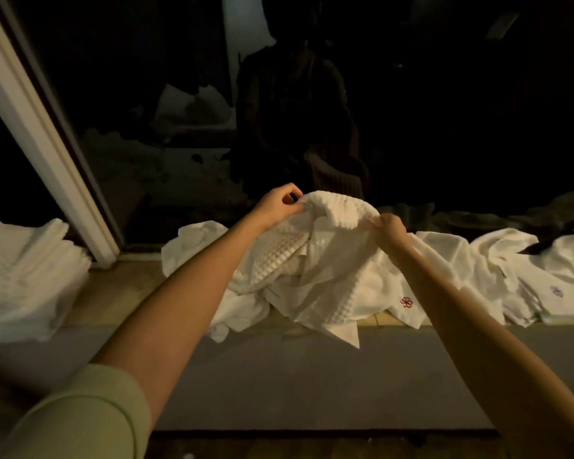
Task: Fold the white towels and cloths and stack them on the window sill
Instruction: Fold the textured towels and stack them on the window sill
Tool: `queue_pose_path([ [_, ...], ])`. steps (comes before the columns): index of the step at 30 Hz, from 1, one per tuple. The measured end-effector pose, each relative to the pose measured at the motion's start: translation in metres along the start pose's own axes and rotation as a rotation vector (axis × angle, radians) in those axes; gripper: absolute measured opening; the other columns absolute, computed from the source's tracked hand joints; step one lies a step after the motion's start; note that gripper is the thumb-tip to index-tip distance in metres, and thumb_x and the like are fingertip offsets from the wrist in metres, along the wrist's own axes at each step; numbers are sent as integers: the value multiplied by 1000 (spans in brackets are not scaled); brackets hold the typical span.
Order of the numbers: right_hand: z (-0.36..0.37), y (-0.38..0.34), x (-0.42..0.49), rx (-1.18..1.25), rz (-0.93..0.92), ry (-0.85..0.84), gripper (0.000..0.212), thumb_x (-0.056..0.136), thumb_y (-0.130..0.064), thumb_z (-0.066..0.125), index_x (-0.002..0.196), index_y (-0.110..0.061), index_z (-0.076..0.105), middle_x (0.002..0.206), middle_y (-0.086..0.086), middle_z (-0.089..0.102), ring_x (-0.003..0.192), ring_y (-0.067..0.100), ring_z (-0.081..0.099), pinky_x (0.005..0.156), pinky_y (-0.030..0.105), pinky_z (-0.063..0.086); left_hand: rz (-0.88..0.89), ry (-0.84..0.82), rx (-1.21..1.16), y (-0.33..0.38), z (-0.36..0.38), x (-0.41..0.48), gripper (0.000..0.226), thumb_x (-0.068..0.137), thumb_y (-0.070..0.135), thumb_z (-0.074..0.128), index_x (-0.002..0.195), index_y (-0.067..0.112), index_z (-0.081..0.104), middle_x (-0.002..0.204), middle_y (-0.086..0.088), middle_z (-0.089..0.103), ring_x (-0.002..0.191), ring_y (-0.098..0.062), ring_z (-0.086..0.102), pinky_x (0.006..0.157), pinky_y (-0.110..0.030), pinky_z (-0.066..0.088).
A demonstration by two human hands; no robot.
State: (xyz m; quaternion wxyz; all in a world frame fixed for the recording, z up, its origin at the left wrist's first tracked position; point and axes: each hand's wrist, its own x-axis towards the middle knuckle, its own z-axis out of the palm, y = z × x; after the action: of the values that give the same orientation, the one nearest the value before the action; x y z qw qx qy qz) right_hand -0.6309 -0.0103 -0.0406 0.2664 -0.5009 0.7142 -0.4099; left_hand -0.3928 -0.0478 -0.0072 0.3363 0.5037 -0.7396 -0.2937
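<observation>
Two bare arms reached out over the window sill (113, 293), where a person's left hand (279, 202) and right hand (390, 226) each pinched shut on the top edge of a waffle towel (328, 233). The held edge ran left to right between the hands, the towel hanging onto a heap of unfolded cloths (478, 270). A folded stack (24, 270) lay well left.

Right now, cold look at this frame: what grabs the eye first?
Two bare arms reach to the centre, where the left hand and right hand lift a white waffle-weave towel off a crumpled heap of white cloths strewn along the window sill. At far left sits a neat folded stack, with the dark window pane behind.
</observation>
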Motion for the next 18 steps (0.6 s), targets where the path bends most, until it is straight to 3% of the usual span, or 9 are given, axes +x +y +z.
queue_pose_path([
  [3, -8, 0, 4, 92, -64, 11, 21, 97, -23, 55, 86, -4, 55, 80, 14, 53, 74, 24, 51, 61, 29, 42, 28, -64, -113, 19, -18, -3, 19, 87, 15, 69, 75, 19, 55, 64, 0, 50, 55, -2, 45, 55, -18, 38],
  [6, -24, -20, -1, 151, -166, -12, 33, 96, -24, 56, 68, -12, 43, 63, 4, 40, 57, 14, 40, 47, 18, 33, 63, -89, -185, 39, -37, -12, 19, 88, 19, 68, 74, 16, 55, 68, -1, 52, 62, -5, 49, 58, -17, 41],
  [8, -35, -40, -11, 181, -238, -15, 41, 96, -29, 56, 62, -17, 38, 58, 1, 36, 51, 12, 36, 42, 17, 31, 85, -15, -257, 55, -53, -18, 20, 88, 19, 67, 73, 15, 55, 69, -1, 51, 66, -8, 49, 62, -20, 42],
  [13, -63, -110, -39, 251, -437, 62, 35, 99, -34, 50, 72, -12, 48, 60, 1, 39, 51, 12, 38, 47, 22, 33, 149, 154, -345, 98, -107, -39, 26, 89, 30, 67, 69, 19, 53, 68, 1, 50, 67, -11, 50, 66, -25, 42],
  [16, -76, -169, -59, 326, -541, 109, 35, 99, -33, 50, 81, -3, 53, 68, 7, 42, 59, 17, 43, 56, 30, 36, 190, 249, -346, 124, -138, -59, 29, 91, 29, 65, 69, 17, 50, 67, -1, 49, 63, -10, 50, 63, -25, 44],
  [18, -83, -208, -77, 378, -599, 115, 32, 99, -33, 50, 82, -6, 52, 72, 9, 44, 65, 21, 44, 61, 32, 37, 207, 340, -362, 141, -160, -74, 28, 91, 32, 64, 73, 15, 50, 71, -6, 49, 67, -15, 50, 64, -28, 43],
])
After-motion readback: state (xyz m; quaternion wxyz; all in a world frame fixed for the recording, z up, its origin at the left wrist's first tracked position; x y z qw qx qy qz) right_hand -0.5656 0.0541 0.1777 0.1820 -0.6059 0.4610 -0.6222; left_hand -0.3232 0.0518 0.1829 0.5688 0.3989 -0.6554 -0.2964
